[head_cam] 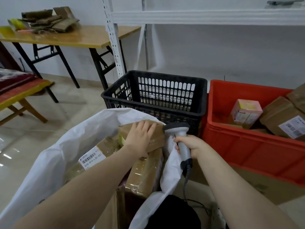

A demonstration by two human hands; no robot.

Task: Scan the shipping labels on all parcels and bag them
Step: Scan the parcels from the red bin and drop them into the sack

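the left hand (140,135) lies flat, fingers spread, on a brown box (157,142) at the top of the open white bag (52,162). the right hand (193,146) wraps tight around the gray scanner (179,129), just beside that box. more boxes (280,119) sit in the red bin (247,146).

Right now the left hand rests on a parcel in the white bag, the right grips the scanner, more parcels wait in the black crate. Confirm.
Wrong: the head view shows the waiting parcels in the red bin; the black crate looks empty. The left hand rests on a parcel in the white bag; the right hand grips the scanner.
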